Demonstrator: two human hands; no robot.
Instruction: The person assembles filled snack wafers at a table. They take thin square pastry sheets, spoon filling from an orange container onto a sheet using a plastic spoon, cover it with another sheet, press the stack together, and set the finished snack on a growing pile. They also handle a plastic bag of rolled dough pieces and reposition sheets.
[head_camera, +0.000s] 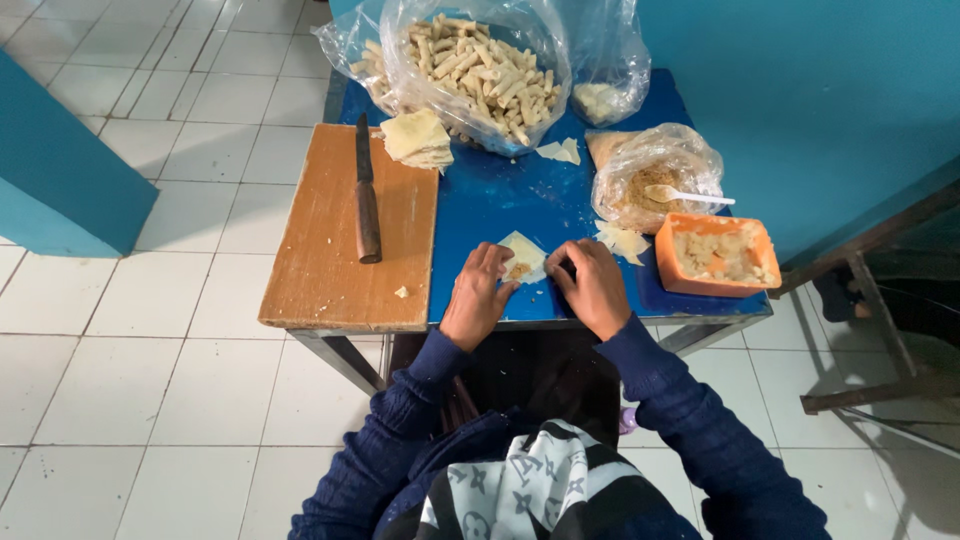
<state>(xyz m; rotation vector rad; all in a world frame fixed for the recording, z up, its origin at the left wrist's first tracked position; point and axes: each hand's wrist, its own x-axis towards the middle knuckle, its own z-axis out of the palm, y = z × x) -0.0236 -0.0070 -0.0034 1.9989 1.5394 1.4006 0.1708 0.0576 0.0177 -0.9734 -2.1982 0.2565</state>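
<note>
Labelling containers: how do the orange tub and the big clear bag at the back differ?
The orange tub is rigid, opaque and squarish; the big clear bag is soft and see-through. The tub holds a lumpy pale filling, the bag many finished rolls. The tub sits near the right hand, the bag farther back. Both stand open on the blue table.

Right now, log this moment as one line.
left hand: touching wrapper | right hand: touching wrapper | filling on wrapper | knife: on board
</note>
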